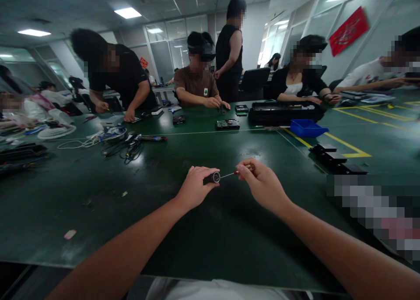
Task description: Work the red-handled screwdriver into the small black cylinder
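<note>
My left hand [195,187] is wrapped round a black cylinder [208,178] lying sideways, its ring-shaped end [215,177] facing right. What kind of thing the cylinder is I cannot make out. In my right hand [260,181] is a screwdriver [236,172] with a reddish handle, pinched between thumb and fingers. Its thin metal shaft points left and the tip meets the open end of the cylinder. Whether the tip touches a screw inside is too small to tell. Both hands are just above the green tabletop [216,238].
Across the table sit a circuit-board drive [227,124], a long black case [285,112] and a blue tray [307,128]. Cables [126,146] are heaped at the left, black brackets [337,159] at the right. Several people work along the far side.
</note>
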Available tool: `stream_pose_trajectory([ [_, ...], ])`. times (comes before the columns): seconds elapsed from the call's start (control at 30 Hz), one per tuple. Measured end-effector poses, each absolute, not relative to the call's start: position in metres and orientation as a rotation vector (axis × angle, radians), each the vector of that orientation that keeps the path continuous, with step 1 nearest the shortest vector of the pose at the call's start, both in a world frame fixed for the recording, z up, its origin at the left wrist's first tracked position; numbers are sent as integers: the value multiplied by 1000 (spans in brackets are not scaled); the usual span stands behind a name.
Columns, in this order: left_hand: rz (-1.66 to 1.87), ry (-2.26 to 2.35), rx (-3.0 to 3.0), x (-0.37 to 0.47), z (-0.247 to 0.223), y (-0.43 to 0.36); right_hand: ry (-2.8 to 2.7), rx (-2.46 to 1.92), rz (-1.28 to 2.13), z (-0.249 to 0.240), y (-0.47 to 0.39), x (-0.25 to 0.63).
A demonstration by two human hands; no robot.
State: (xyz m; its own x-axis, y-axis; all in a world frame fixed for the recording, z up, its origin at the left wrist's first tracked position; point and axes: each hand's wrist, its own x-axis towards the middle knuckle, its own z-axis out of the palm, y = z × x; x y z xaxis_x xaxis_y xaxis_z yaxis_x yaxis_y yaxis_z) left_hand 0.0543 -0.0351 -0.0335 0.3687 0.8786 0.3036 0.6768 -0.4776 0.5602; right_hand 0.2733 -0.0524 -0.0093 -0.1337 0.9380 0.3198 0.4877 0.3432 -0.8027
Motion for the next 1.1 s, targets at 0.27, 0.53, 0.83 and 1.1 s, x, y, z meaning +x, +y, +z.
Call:
stream_pose_trajectory([
  [0.27,824,1362,2265,54,-32,-37,-1789,-1265,643,-9,-55,271],
  [0.53,838,1363,2255,54,-32,-37,-1838,-1275,586,-6,-57,271],
  [0.83,831,1366,2261,53,-35,-36,-1830,-1242,623,-8,-58,270],
  [1.1,798,1379,2255,55,-31,-38,-1842,-1249,550,-7,-59,271],
])
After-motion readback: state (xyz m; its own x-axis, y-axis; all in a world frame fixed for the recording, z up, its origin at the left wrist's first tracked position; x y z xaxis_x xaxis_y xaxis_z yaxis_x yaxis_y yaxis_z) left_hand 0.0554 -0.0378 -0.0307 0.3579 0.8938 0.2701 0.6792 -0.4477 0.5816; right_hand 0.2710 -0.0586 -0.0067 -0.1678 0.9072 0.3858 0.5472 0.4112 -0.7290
